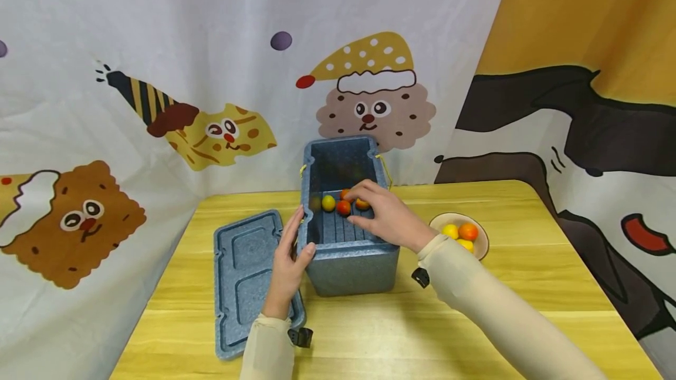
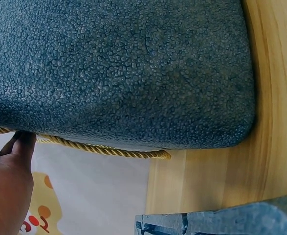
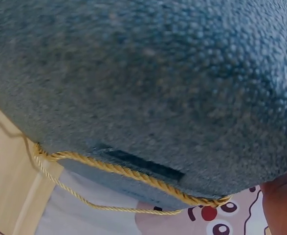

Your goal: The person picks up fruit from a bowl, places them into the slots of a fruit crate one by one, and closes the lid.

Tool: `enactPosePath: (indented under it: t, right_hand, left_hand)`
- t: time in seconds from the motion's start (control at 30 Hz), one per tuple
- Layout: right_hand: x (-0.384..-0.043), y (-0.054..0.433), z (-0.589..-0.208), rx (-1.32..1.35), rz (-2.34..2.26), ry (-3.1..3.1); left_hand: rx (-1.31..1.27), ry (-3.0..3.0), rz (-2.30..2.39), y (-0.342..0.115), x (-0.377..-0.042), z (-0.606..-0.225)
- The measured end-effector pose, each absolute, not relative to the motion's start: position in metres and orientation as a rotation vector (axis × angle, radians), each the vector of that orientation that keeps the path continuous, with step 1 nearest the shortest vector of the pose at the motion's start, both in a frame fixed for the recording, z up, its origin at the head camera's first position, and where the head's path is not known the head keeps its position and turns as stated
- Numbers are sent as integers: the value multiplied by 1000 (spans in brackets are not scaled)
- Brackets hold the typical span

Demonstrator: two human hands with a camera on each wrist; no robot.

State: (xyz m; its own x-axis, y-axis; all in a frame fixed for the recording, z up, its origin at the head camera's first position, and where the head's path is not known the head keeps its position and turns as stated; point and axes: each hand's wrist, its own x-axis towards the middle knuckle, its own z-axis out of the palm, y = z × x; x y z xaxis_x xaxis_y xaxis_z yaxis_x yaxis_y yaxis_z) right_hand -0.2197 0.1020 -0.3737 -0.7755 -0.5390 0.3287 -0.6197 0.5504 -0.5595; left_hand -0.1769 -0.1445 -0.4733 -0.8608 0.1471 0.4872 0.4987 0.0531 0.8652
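A blue-grey speckled box (image 1: pixel 351 271) with yellow rope at its sides stands uncovered on the table. Several small round fruits lie inside, among them a yellow-green one (image 1: pixel 328 203) and a red one (image 1: pixel 343 208). My left hand (image 1: pixel 287 257) rests against the left wall and near corner, thumb on the rim. In the left wrist view its fingers (image 2: pixel 23 144) touch the box beside the rope (image 2: pixel 104 149). Over the box's interior, my right hand (image 1: pixel 388 216) reaches in from the right, thumb and fingers apart around the fruits. Its fingertips are out of the right wrist view.
The box's matching lid (image 1: pixel 250 286) lies on the table to the left. At right, a shallow bowl (image 1: pixel 440 220) holds yellow and orange fruits. A printed curtain (image 1: pixel 222 46) hangs behind the wooden table (image 1: pixel 502 286).
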Motion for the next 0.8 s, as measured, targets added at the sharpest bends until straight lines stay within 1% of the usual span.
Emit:
enactPosePath:
  t: [0.23, 0.37, 0.57, 0.8]
  right_hand:
    - [-217, 117, -375, 941, 1159, -2622]
    - [-217, 130, -373, 873, 1232, -2582]
    - [-217, 144, -375, 777, 1224, -2577]
    - [-215, 166, -389, 706, 1273, -2534]
  left_hand:
    - [-648, -2075, -1880, -139, -164, -445]
    - [-656, -2074, -1868, -138, -162, -442]
    - [-662, -2069, -1862, -141, -163, -442]
    - [-648, -2099, -1905, -141, -162, -444]
